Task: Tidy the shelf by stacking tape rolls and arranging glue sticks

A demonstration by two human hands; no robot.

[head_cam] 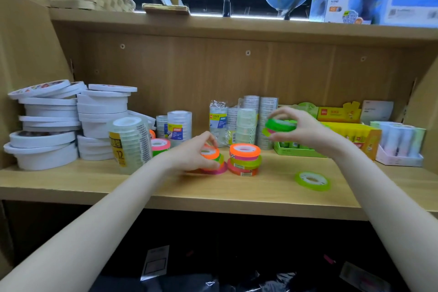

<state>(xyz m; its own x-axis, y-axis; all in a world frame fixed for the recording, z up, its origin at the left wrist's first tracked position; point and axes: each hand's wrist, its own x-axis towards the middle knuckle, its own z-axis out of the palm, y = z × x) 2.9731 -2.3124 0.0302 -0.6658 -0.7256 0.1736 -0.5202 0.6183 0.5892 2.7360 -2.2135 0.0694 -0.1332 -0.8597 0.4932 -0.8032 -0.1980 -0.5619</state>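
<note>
Both my bare forearms reach forward. My left hand (196,152) sits low, fingers curled, gripping something. My right hand (301,129) is raised higher, fingers and thumb pinching.

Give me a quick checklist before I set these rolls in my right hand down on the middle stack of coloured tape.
1. Right hand grips the green and pink rolls firmly: ok, fingers curl round them, lifted off the shelf.
2. Middle stack has a free top: ok, its orange roll is uncovered.
3. Middle stack straight: not ok, its rolls sit slightly offset.
4. Left hand out of the way: ok, it holds the neighbouring stack beside the middle one.
5. Loose green roll clear of the path: ok, it lies flat to the right.
6. Held rolls aligned: cannot tell, blurred.
</note>
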